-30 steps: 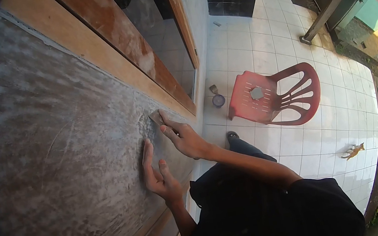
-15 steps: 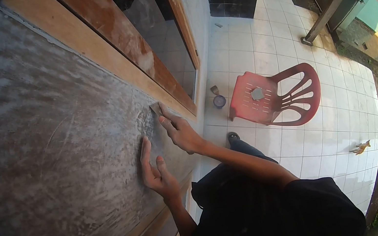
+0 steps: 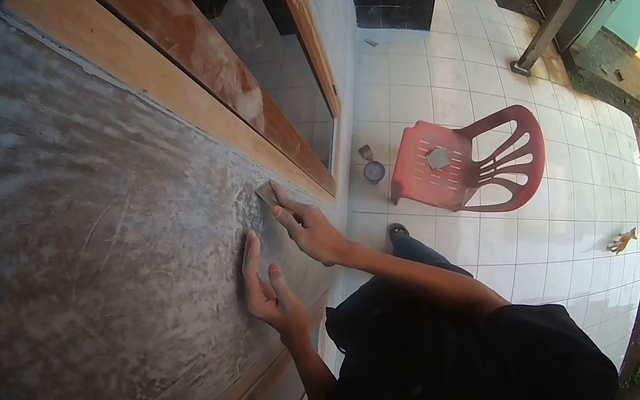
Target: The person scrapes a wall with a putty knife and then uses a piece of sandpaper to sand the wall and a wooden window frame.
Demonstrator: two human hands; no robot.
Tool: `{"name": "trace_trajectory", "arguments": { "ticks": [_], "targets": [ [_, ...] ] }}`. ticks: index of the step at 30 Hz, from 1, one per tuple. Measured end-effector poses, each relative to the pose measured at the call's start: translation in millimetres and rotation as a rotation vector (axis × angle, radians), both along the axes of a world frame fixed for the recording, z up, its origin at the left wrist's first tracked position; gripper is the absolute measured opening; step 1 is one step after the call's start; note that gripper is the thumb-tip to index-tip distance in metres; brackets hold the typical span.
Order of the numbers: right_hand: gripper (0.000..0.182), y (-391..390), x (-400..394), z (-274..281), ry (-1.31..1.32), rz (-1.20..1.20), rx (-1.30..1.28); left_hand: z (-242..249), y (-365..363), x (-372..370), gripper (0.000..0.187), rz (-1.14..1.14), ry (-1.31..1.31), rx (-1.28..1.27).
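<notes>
My right hand (image 3: 315, 232) pinches a small flat grey-brown piece of what looks like sandpaper (image 3: 266, 194) against the wall. This spot is on the rough grey plastered wall (image 3: 108, 233), close to the wooden window frame (image 3: 244, 145). Just below it my left hand (image 3: 275, 295) rests its fingertips on the same wall, fingers stretched and thumb apart, holding nothing. Pale dust coats the fingers of both hands. Scuffed, lighter patches show on the plaster around the fingertips. Part of the sandpaper is hidden under the right fingers.
A dusty red plastic chair (image 3: 436, 169) stands on the white tiled floor (image 3: 504, 254), with a grey flat piece (image 3: 437, 159) on its seat. Near the wall are a small purple-rimmed tub (image 3: 374, 172) and a small flat tool (image 3: 365, 152). Farther right is an orange cat (image 3: 622, 241).
Both hands have shifted only slightly down and right in view, with the sandpaper still pinched in the right. The cat has moved a little to the right.
</notes>
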State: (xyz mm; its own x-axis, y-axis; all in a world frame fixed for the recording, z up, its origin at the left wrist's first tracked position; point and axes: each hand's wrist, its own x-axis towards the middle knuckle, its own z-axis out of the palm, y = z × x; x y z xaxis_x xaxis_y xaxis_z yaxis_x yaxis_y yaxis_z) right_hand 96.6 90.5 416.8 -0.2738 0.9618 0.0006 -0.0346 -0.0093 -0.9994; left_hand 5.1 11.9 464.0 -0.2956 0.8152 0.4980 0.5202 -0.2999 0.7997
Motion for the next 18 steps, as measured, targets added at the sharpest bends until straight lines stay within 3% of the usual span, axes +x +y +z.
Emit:
{"name": "trace_trajectory", "arguments": {
  "ticks": [3, 7, 9, 12, 16, 18],
  "targets": [
    [0.061, -3.1, 1.9, 11.0, 0.010, 0.036, -0.164, -0.2, -1.0, -0.4, 0.042, -0.008, 0.002, 0.021],
    [0.061, 2.0, 3.0, 10.4, 0.019, 0.051, -0.105, -1.0, -1.9, -2.2, 0.042, -0.014, -0.015, 0.023],
    [0.061, 8.9, 10.6, 22.1, 0.146, 0.084, -0.310, -0.5, -3.5, -0.2, 0.042, -0.005, -0.033, 0.008],
    [0.062, 3.3, 16.4, 31.1, 0.187, 0.135, -0.366, 2.3, -2.0, -1.0, 0.042, -0.026, -0.006, 0.028],
    [0.061, -2.3, 10.7, 26.5, 0.140, 0.130, -0.321, 1.9, 0.7, 0.4, 0.042, -0.023, -0.021, 0.010],
    [0.063, -4.1, 6.2, 17.5, 0.044, 0.097, -0.160, 0.6, 0.1, -0.7, 0.042, -0.021, -0.015, 0.007]
  ]
}}
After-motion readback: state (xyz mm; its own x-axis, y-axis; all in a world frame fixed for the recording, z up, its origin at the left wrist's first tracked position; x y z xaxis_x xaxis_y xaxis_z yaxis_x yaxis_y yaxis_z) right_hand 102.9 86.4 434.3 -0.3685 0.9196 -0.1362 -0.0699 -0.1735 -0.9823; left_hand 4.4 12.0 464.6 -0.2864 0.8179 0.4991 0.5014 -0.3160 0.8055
